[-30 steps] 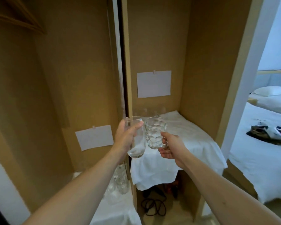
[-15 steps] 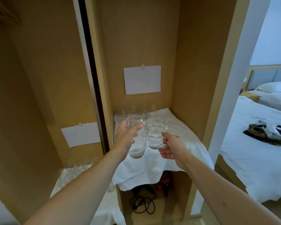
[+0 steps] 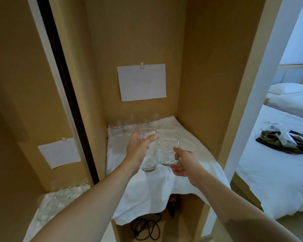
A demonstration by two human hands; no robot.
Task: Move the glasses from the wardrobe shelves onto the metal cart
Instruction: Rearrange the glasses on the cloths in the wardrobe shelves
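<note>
Two hands at frame centre: left hand [image 3: 138, 148] grips a tall tumbler [image 3: 147, 151]; right hand [image 3: 185, 162] holds a dimpled mug [image 3: 168, 148] by its handle.

glasses [image 3: 168, 149]: clear glossy glass | shelf cloth [image 3: 185, 172]: white, wrinkled

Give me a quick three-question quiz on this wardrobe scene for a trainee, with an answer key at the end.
1. True or false: the left hand is empty.
2. Which item does the right hand hold? A) tall plain glass B) dimpled glass mug C) black cable
3. Fill in: the shelf in the right-hand compartment is covered by a white ____.

Key:
1. False: it grips a tall plain glass.
2. B, by its handle.
3. Cloth; more glasses stand at its back.
</note>
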